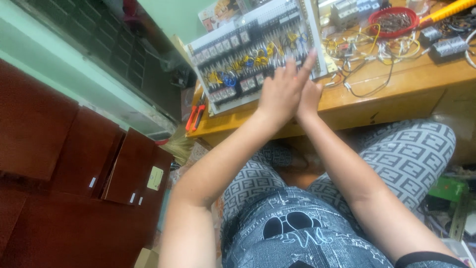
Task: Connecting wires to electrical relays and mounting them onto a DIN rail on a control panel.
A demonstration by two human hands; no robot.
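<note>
Nearest the cam: lap in grey patterned shorts and a dark printed shirt, both forearms reaching away toward the far bench. Left hand (278, 94) is raised w/ fingers straight and spread flat, index pointing up; it grips nothing. Right hand (308, 97) sits just behind it, palms pressed or nearly so, mostly hidden, so can't tell how its fingers lie; no tool seen in it. Both hands hover in front of the white electrical panel board w/ rows of black relays and terminal blocks (250, 47), propped tilted on the far wooden workbench (396, 87). Panel looks largely populated: relay rows in place, yellow and blue wire loops threaded across the middle. Loose yellow, white and black wires (369, 49) lie to the right of it, so wiring reads as partly done, more left. Red round bowl of small parts (392, 21) far right, orange-handled pliers (195, 116) on the bench's left edge, dark red wooden cabinets (74, 164) at left.
</note>
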